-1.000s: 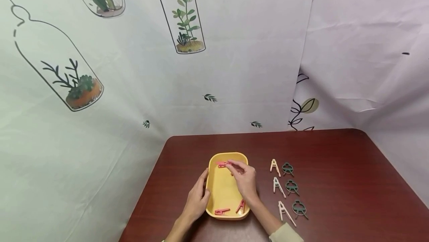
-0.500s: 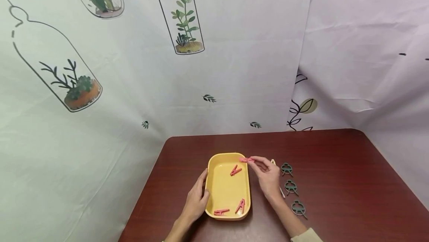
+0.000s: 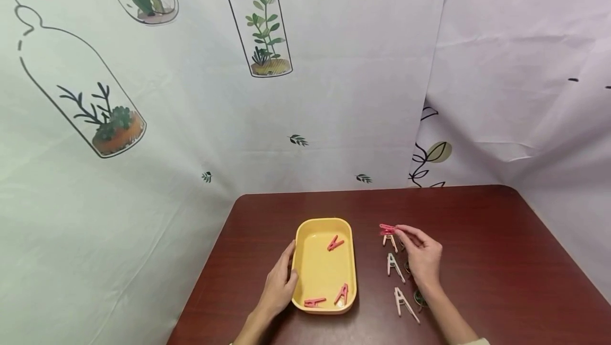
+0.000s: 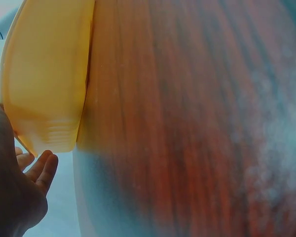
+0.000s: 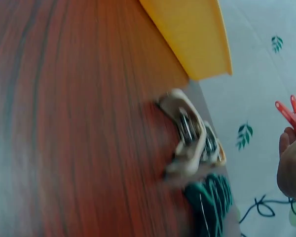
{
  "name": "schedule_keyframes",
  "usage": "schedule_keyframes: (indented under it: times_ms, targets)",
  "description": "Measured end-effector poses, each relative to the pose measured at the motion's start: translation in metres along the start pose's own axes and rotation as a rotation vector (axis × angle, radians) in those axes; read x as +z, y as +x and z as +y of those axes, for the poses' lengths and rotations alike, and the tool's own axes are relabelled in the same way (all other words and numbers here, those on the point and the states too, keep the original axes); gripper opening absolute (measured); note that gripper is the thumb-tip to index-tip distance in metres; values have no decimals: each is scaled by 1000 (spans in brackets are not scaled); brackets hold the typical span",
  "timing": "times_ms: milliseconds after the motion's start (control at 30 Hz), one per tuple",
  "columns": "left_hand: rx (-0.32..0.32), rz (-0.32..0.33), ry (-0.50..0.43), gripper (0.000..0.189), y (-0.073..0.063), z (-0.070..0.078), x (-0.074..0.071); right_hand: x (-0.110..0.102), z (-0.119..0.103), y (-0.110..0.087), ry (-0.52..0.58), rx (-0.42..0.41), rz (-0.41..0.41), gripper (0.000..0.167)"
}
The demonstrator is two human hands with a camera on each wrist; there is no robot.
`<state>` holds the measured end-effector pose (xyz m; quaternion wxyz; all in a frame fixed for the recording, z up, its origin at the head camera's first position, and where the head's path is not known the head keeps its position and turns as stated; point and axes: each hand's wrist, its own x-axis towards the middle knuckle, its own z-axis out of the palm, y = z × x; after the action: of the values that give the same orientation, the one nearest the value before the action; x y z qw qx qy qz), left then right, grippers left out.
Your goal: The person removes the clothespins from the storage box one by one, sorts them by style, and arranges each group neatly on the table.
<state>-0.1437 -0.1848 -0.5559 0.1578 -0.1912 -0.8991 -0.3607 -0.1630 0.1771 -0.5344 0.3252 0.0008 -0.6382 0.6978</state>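
My right hand (image 3: 424,257) pinches a pink clothespin (image 3: 387,229) between thumb and fingertips, above the farthest white clothespin (image 3: 390,241). In the right wrist view, the same red-pink clothespin (image 5: 291,116) stands out from the fingers at the right edge. My left hand (image 3: 279,284) rests against the left side of a yellow tray (image 3: 353,265), its fingers extended along the outer wall and its thumb near the rim. Three pink clothespins lie inside: one (image 3: 335,243) toward the far end, one (image 3: 315,302) at the near left, and one (image 3: 341,294) at the near right.
Right of the tray, white clothespins stand in a column, including a middle one (image 3: 395,267) and a near one (image 3: 406,305). Green clips (image 3: 419,298) beside them are partly hidden by my right hand and forearm. A printed cloth (image 3: 334,122) hangs behind the dark red table (image 3: 501,260).
My right hand has carried the pink clothespin from the tray's far end, over its right rim, to above the far white clothespin. My left hand has stayed at the tray.
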Motion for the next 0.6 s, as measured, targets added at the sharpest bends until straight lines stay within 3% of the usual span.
schedule_keyframes:
  times_ms: [267,467,600]
  targets:
    - [14,7,27,71,0,-1,0,-32,1,18,-32,68,108,20]
    - [-22,-12,0,72,0,1,-1,-56,-4,36,-23,238,158,25]
    - [-42,-22,-20,72,0,2,-1,-71,-4,46,27,321,139,28]
